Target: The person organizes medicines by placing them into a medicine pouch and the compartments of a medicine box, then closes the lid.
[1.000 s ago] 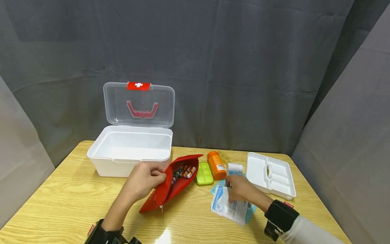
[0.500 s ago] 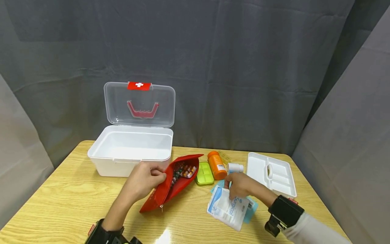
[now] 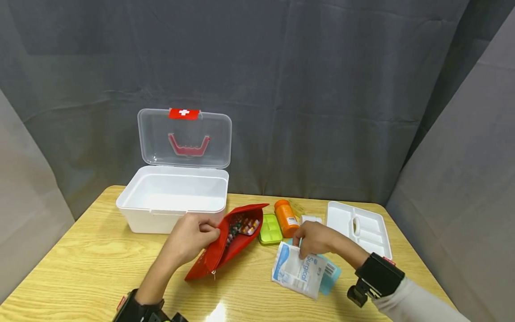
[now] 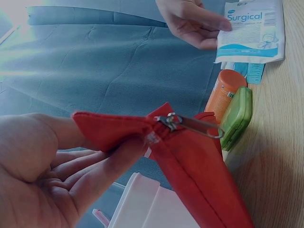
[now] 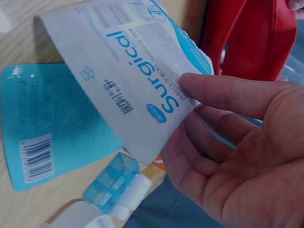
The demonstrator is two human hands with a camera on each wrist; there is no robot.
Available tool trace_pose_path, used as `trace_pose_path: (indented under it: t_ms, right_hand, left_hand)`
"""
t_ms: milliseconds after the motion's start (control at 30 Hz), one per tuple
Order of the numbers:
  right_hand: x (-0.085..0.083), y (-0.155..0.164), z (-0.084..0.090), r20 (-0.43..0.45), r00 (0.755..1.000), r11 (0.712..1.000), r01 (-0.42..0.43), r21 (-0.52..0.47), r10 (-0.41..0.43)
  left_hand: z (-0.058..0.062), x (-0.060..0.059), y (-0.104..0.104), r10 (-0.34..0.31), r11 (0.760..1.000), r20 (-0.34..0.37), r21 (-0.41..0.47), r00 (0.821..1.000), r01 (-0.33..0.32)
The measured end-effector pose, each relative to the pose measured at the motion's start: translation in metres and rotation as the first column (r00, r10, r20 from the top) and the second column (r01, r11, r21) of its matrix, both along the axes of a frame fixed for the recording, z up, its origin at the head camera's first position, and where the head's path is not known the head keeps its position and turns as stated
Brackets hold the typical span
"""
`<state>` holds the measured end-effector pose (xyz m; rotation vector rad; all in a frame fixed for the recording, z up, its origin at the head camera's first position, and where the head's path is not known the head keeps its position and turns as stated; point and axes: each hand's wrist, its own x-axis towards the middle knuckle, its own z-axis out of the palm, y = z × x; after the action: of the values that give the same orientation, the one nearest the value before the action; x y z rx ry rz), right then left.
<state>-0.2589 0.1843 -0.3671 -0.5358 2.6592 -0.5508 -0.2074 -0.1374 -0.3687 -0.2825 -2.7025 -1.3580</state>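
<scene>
My left hand [image 3: 192, 238] pinches the edge of a red zippered pouch [image 3: 238, 245], holding its mouth apart. Blister packs of capsules [image 3: 243, 227] show inside it, and the metal zipper pull [image 4: 190, 124] hangs at the near corner. To the right, my right hand [image 3: 315, 239] pinches a white and blue packet [image 3: 298, 271] printed "Surgical" between thumb and fingers. This packet is tilted above a teal packet [image 5: 52, 123] with a barcode, which lies on the table.
Behind the pouch stands a white first-aid box [image 3: 173, 197] with its clear lid raised. A green pill case [image 3: 270, 229], an orange bottle [image 3: 286, 219] and a white cylinder [image 3: 310, 219] sit between the hands. A blue pill organizer [image 5: 111, 183] and white tray [image 3: 358, 228] are at right.
My right hand has drawn the white packet slightly left and up off the teal packet, turning its print into view. The left hand and pouch have stayed in place.
</scene>
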Motion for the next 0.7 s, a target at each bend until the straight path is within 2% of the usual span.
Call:
trace_pose_path:
  t_ms: [267, 367, 567, 700]
  right_hand:
    - [0.002, -0.006, 0.013, -0.042, 0.999, 0.999, 0.025, -0.022, -0.025]
    - [0.003, -0.010, 0.017, -0.093, 0.994, 0.998, 0.046, -0.041, -0.050]
    - [0.003, -0.018, 0.024, -0.231, 0.968, 0.994, 0.079, -0.080, -0.096]
    - [0.003, -0.022, 0.028, -0.303, 0.948, 0.989, 0.064, -0.133, -0.102]
  left_hand:
    - [0.000, 0.001, 0.000, -0.003, 1.000, 0.003, 0.008, 1.000, 0.003]
    - [0.001, 0.001, 0.000, -0.006, 1.000, 0.005, 0.012, 1.000, 0.006]
    - [0.001, 0.001, 0.000, -0.003, 1.000, 0.014, 0.014, 1.000, 0.003]
    - [-0.001, 0.000, -0.001, 0.000, 1.000, 0.017, 0.006, 1.000, 0.000]
